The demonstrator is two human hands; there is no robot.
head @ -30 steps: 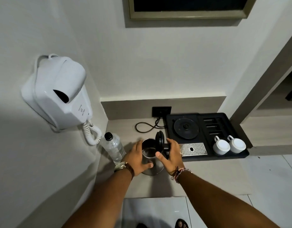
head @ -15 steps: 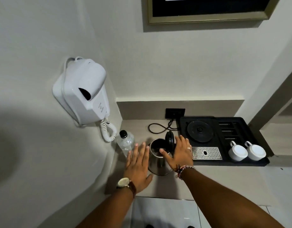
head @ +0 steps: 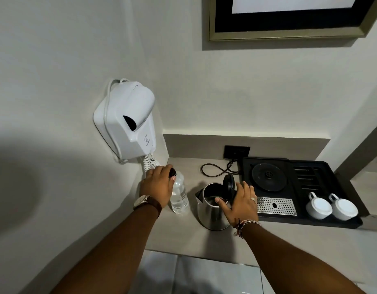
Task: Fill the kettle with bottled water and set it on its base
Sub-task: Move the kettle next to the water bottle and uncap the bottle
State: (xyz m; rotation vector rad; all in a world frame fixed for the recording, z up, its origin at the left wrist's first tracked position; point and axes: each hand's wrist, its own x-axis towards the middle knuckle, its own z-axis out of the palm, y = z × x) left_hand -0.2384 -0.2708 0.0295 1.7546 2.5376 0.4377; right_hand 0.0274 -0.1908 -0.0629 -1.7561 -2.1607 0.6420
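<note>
A steel kettle (head: 212,215) stands on the counter with its black lid (head: 229,184) flipped up and its inside dark. My right hand (head: 241,203) rests on the kettle's right side, thumb on the rim, fingers spread over the handle. Left of it stands a clear water bottle (head: 179,197) with a black cap (head: 172,172). My left hand (head: 158,185) is closed around the bottle's neck just under the cap. The round kettle base (head: 269,177) sits bare in the black tray (head: 323,221) to the right.
Two white cups (head: 319,207) (head: 343,210) lie upturned at the tray's right, beside a perforated drip grate (head: 275,205). A black cord (head: 217,169) runs to a wall socket (head: 236,151). A white wall hair dryer (head: 125,122) hangs left, its coiled cable near the bottle.
My left hand has moved from beside the kettle leftward and closed on the bottle's neck. My right hand has stayed on the kettle. The view has shifted left and up.
</note>
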